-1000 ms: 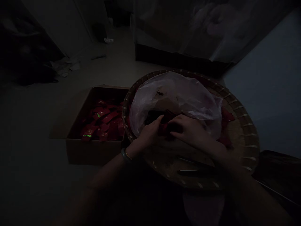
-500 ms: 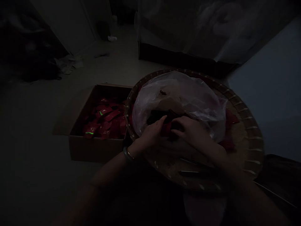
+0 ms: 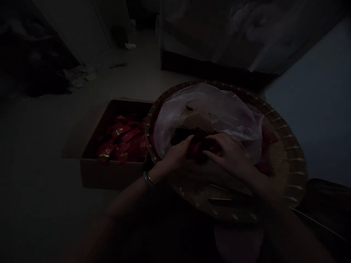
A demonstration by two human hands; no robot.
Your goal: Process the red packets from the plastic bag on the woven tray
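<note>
The scene is very dark. A round woven bamboo tray (image 3: 287, 164) rests in front of me with a clear plastic bag (image 3: 208, 109) lying in it. My left hand (image 3: 175, 155), a bangle on its wrist, and my right hand (image 3: 230, 155) meet at the bag's near opening. Both pinch a small red packet (image 3: 195, 149) between them. Dark loose material shows inside the bag behind the packet. More red packets (image 3: 264, 166) lie on the tray at the right.
A low cardboard box (image 3: 109, 175) with several red packets (image 3: 120, 140) stands on the floor to the left of the tray. Two thin metal rods (image 3: 222, 199) lie on the tray's near side. A large dark box (image 3: 208, 69) stands behind. Scraps (image 3: 79, 76) litter the far left floor.
My right hand's fingers have spread a little and shifted right over the packet. The left hand has stayed where it was. The view has barely moved.
</note>
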